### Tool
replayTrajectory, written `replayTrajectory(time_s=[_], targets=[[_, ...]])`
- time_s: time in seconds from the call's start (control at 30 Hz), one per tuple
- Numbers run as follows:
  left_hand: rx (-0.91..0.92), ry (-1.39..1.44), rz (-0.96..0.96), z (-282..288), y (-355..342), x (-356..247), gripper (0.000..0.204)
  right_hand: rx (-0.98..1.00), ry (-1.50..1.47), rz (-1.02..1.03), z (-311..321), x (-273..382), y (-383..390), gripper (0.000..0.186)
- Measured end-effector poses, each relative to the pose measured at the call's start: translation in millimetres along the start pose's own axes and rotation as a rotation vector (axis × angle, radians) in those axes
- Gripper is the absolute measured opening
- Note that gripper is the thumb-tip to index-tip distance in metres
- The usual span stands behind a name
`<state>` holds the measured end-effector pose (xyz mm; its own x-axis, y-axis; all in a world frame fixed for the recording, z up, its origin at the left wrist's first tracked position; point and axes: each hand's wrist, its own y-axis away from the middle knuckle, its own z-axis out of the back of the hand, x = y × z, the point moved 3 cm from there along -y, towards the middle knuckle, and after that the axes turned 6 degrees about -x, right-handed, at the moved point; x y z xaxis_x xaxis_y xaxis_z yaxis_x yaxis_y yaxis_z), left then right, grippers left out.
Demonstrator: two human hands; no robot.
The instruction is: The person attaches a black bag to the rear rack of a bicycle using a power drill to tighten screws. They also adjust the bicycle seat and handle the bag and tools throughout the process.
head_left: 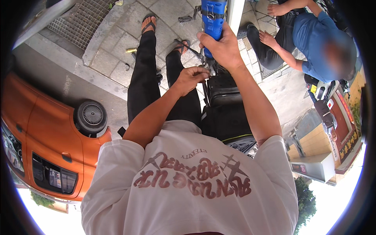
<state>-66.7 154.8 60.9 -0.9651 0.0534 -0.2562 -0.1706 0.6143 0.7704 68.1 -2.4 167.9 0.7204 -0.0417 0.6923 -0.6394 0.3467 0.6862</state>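
My right hand point(221, 46) is wrapped round a blue cylinder point(214, 19) with a black band and a small metal ring, its thumb lying across the front. The cylinder's top end runs out of the picture, and its exact kind is unclear. Just below it, my left hand point(191, 80) is closed, thumb and fingertips pinched together beside dark metal parts point(206, 65). What lies in that pinch is too small to make out. Under my right wrist is a black box-like part point(224, 88), with a larger black bag-like shape point(227, 119) nearer my body.
A person in a blue shirt point(319, 35) sits close by at the upper right. Tiled paving point(117, 51) lies round my sandaled feet, with a yellow object point(131, 50) and a black pedal-like part point(185, 18) on it. An orange car point(51, 137) stands at the left.
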Motion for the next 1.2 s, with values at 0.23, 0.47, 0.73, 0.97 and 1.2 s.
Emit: replayTrajectory(time_s=[0.23, 0.47, 0.73, 0.97, 1.2], targets=[[-0.079, 0.029, 0.088, 16.6, 2.6, 1.5, 0.019, 0.041, -0.045, 0.158, 47.3, 58.2, 30.6, 0.038], [-0.065, -0.239, -0.118, -2.7, 3.3, -20.7, 0.02, -0.145, -0.052, 0.421, 142.4, 98.3, 46.2, 0.04], [0.015, -0.425, -0.32, -111.0, 29.8, -78.8, 0.017, -0.31, -0.276, 0.321, 178.6, 53.0, 36.4, 0.038], [-0.02, -0.285, -0.346, -137.3, 6.5, -63.4, 0.023, -0.312, -0.487, 0.245, 185.5, 34.9, 32.6, 0.038], [-0.02, -0.357, -0.333, -137.7, 5.2, -60.9, 0.038, -0.328, -0.532, 0.148, 172.5, 18.6, 21.5, 0.037]])
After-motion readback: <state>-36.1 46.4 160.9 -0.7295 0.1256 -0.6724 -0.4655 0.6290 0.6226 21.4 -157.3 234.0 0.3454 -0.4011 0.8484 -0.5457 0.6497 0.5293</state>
